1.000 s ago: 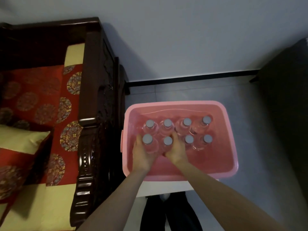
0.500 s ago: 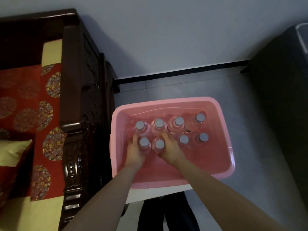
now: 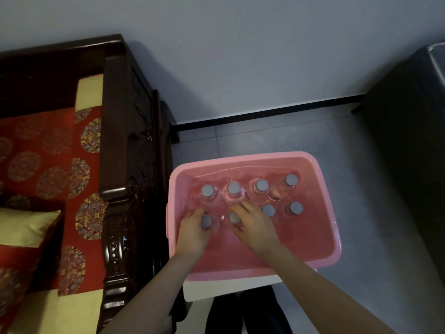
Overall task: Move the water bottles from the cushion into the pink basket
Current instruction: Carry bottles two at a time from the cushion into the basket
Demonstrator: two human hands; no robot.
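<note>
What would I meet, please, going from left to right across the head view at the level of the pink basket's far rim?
Red patterned cushion → carved dark wooden armrest → pink basket holding the water bottles → grey tiled floor → dark piece of furniture.

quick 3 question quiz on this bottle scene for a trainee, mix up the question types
1. How many water bottles stand in the pink basket?
2. Which bottle does the left hand grip? A) front row, far left B) back row, far right C) none
3. True or false: the right hand is empty.
Key: 1) eight; 2) A, the front-left bottle; 3) false, it grips the second front-row bottle.
</note>
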